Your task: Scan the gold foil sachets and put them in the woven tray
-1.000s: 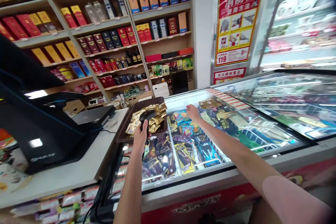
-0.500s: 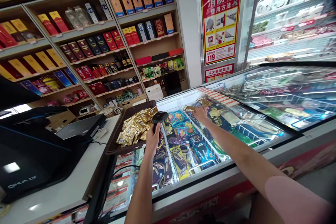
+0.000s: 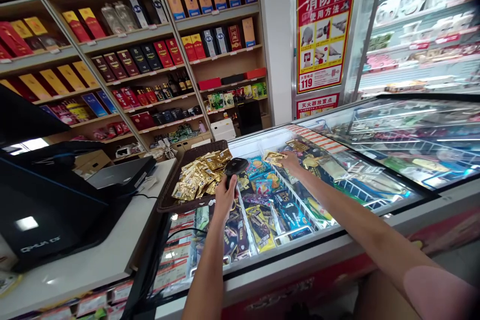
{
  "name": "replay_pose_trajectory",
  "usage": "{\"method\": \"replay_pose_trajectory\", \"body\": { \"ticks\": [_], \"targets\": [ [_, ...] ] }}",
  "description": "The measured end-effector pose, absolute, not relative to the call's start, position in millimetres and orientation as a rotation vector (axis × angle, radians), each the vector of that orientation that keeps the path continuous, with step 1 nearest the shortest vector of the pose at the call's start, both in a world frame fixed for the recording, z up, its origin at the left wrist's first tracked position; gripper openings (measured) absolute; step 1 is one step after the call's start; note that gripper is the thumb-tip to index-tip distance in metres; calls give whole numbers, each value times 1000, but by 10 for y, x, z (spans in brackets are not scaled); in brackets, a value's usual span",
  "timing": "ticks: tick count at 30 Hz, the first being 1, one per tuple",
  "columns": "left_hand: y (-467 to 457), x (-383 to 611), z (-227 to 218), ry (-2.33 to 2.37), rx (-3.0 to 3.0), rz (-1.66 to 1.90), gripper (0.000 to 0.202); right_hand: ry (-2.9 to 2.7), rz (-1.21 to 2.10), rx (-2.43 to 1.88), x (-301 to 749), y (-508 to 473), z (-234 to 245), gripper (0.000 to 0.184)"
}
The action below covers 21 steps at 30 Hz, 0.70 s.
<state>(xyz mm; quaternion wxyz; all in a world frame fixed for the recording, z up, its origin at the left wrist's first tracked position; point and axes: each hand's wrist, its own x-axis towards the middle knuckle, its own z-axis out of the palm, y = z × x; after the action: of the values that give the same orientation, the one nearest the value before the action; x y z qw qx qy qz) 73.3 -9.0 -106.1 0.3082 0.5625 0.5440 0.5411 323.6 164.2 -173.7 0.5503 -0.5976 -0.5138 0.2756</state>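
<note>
My left hand (image 3: pixel 226 194) is wrapped round the handle of a black handheld barcode scanner (image 3: pixel 237 165), held over the front of the chest freezer. Past the scanner, a brown woven basket (image 3: pixel 165 199) heaped with gold foil packets (image 3: pixel 198 175) sits on the freezer's left end. Farther right, my right hand (image 3: pixel 292 164) pinches a gold foil packet (image 3: pixel 274 158) above the freezer's wire dividers. Another gold packet (image 3: pixel 298 145) lies just behind that hand. Under both hands, bagged frozen goods (image 3: pixel 262 225) fill the compartments.
A white counter (image 3: pixel 93 260) with a black register terminal (image 3: pixel 45 215) stands on the left. The freezer's glass lid (image 3: pixel 420 135) stretches to the right. A black cable (image 3: pixel 183 230) crosses the freezer's left end. Shelves of boxed bottles (image 3: pixel 150 55) line the back wall.
The whole view has shifted slightly, moving the scene right. The packet in my right hand has turned and shows more of its face. My left hand still grips the scanner.
</note>
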Motion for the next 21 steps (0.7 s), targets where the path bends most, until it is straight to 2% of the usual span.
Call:
{"method": "replay_pose_trajectory", "body": {
  "ticks": [8, 21],
  "targets": [
    [-92, 724, -1085, 1427, 1441, 1430, 48, -1326, 803, -1166, 2799, 1174, -1381, 37],
    [-122, 783, -1123, 1495, 1594, 1317, 46, -1282, 821, -1202, 2807, 1064, -1394, 37]
  ]
}}
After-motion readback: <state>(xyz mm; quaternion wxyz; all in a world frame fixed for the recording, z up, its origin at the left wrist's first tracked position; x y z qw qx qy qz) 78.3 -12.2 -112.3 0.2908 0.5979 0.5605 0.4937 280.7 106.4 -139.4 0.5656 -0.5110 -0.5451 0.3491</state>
